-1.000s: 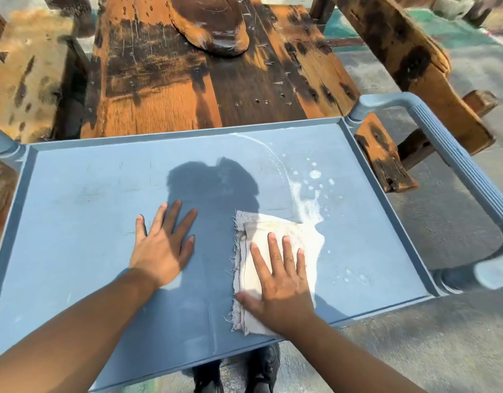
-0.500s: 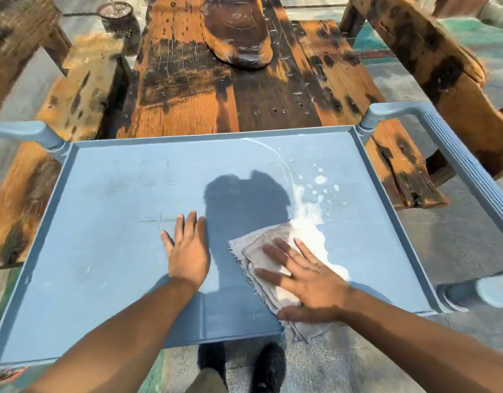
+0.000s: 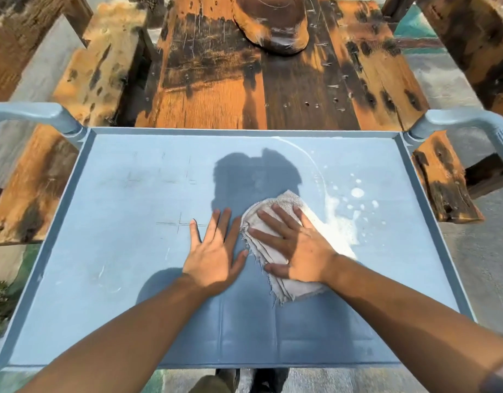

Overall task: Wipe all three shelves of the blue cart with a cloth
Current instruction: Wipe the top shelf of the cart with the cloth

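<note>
The blue cart's top shelf point(image 3: 117, 251) fills the middle of the view; the lower shelves are hidden beneath it. A frayed off-white cloth point(image 3: 275, 211) lies on the shelf right of centre. My right hand point(image 3: 298, 245) presses flat on the cloth with fingers spread. My left hand point(image 3: 213, 256) rests flat on the bare shelf just left of the cloth, holding nothing. White foamy liquid point(image 3: 341, 222) is smeared and spattered on the shelf to the right of the cloth.
A worn wooden table point(image 3: 244, 89) stands right behind the cart, with wooden benches at left point(image 3: 32, 180) and right point(image 3: 443, 180). Grey cart handles stick up at the far left corner point(image 3: 40, 114) and far right corner point(image 3: 465, 120). My shoes point(image 3: 244, 381) show below the near rim.
My right hand has pushed the cloth up and leftward over the shelf, bunching it. My left hand stayed flat, now closer to the cloth. The view has shifted to centre the cart.
</note>
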